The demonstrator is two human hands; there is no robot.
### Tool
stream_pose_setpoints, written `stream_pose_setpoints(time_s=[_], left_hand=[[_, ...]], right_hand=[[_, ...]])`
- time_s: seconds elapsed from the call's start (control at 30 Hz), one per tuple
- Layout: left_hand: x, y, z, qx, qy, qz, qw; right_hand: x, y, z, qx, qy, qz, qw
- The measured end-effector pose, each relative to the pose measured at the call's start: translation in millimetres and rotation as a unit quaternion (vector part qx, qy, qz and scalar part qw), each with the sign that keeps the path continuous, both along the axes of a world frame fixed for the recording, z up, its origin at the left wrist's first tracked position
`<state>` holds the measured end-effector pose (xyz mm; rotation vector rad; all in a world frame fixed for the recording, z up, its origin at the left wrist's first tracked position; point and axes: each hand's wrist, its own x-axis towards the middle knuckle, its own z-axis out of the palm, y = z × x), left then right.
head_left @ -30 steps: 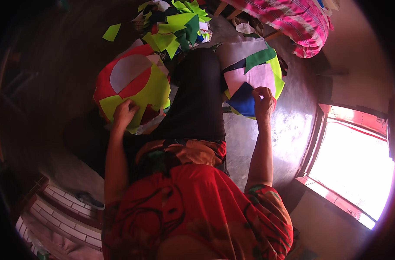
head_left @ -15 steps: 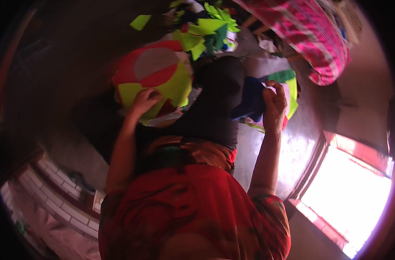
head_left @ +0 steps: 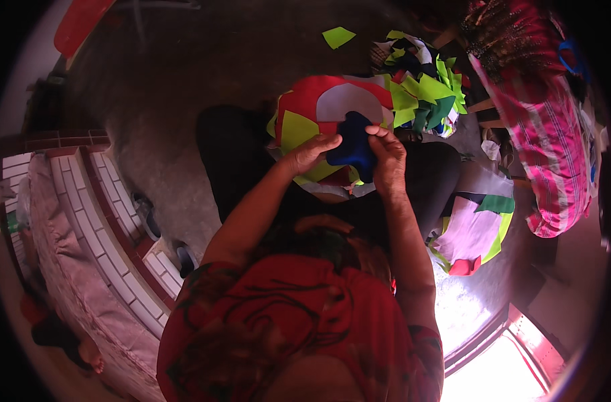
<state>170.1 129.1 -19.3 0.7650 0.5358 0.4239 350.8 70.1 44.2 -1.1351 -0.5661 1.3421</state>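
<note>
Dark blue cloth (head_left: 352,149) covers part of the grey patch (head_left: 346,99) and red fabric (head_left: 304,94) behind it; left hand (head_left: 312,154) at its edge, but whether the fingers grip is too dim to tell. Lower scraps in the heap (head_left: 426,90) lie buried under upper ones. Picture's edge crops the glaring window (head_left: 496,375) and a red object (head_left: 81,28), kind unclear.

The cloth piece (head_left: 354,146) I hold: plain dark blue. Stack (head_left: 349,102) directly beyond: red, grey, yellow-green. Stack (head_left: 461,224) to my right: pale pink, dark green, yellow-green, red. Scrap heap (head_left: 431,88), far right: mainly yellow-green, some dark green. Draped cloth (head_left: 553,147), right: pink, pale plaid bands. My shirt (head_left: 299,301): red, dark curved lines.
</note>
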Motion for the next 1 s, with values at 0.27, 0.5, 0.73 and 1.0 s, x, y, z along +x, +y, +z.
stream_pose_setpoints(time_s=[0.27, 0.5, 0.73, 1.0], left_hand=[[-5.3, 15.0, -14.2, 0.12, 0.138, 0.19, 0.965], [-20.7, 66.7, -42.4, 0.252, 0.33, 0.167, 0.895], [-35.7, 87.4, -73.7, 0.173, 0.298, 0.29, 0.893], [-45.6, 93.2, -87.9, 0.171, 0.288, 0.333, 0.881]], right_hand=[[-3.3, -3.7, -23.0, -0.093, -0.045, 0.061, 0.993], [-0.1, -7.9, -36.8, -0.13, -0.069, 0.054, 0.988], [8.2, -11.4, -45.3, -0.157, -0.069, 0.071, 0.983], [6.5, -9.0, -45.6, -0.171, -0.06, 0.068, 0.981]])
